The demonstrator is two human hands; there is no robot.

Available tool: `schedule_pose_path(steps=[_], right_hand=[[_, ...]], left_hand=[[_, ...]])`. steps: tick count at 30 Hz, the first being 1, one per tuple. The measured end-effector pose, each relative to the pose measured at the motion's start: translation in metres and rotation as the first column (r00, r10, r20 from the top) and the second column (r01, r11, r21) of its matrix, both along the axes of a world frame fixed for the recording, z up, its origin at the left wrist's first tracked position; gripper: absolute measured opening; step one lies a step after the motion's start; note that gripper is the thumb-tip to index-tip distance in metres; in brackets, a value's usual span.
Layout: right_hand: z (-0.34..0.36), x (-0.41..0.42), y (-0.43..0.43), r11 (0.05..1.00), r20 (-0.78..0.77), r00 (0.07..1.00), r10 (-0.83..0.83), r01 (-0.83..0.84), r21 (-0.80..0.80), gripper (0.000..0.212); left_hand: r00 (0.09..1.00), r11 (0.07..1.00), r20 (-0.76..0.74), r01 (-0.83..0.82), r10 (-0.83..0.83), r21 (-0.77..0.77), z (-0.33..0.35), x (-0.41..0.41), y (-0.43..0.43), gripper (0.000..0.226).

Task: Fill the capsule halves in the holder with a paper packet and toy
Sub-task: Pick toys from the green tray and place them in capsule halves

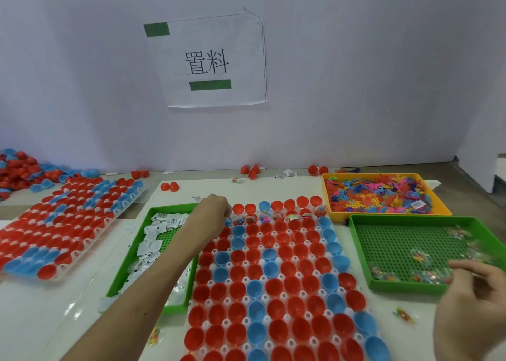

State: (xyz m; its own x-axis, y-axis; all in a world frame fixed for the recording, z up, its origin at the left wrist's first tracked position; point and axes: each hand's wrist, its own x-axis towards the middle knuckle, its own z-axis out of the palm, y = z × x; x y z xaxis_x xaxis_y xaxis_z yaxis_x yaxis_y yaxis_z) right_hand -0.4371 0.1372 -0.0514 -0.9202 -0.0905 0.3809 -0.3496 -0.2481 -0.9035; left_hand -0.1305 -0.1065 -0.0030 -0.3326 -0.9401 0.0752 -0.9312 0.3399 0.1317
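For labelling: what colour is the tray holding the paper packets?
Green tray, seen in the head view.

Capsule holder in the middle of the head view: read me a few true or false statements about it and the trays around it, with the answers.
1. Paper packets lie in the green tray left of the holder. True.
2. The yellow tray holds paper packets. False: it holds loose coloured toys.
3. The left hand reaches over the holder's far rows. True.
4. Every capsule half in the holder is filled. False: only one far row shows contents.
5. The right hand is in the yellow tray. False: it is by the right green tray of bagged toys.
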Motion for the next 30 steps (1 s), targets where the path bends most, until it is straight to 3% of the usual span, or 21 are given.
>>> schedule_pose_path(steps=[8,19,25,30], right_hand=[[-0.002,0.0,0.001,1.0,0.038,0.999,0.018,-0.018,0.015,0.021],[0.0,0.003,0.001,0.999,0.058,0.998,0.038,-0.039,0.023,0.019],[-0.005,0.001,0.001,0.998,0.051,0.999,0.018,-0.021,0.057,0.021],[-0.011,0.0,0.0,0.997,0.044,0.999,0.012,-0.016,0.075,0.021]], left_hand=[[0.995,0.997,0.072,0.078,-0.075,-0.028,-0.003,-0.005,0.0,0.025],[0.992,0.999,-0.123,0.033,-0.037,-0.035,0.004,0.012,0.0,0.023],[0.939,0.965,-0.335,-0.154,0.076,-0.212,0.008,0.048,0.013,0.024],[0.949,0.957,-0.223,-0.257,0.224,-0.132,-0.017,0.085,0.024,0.019]])
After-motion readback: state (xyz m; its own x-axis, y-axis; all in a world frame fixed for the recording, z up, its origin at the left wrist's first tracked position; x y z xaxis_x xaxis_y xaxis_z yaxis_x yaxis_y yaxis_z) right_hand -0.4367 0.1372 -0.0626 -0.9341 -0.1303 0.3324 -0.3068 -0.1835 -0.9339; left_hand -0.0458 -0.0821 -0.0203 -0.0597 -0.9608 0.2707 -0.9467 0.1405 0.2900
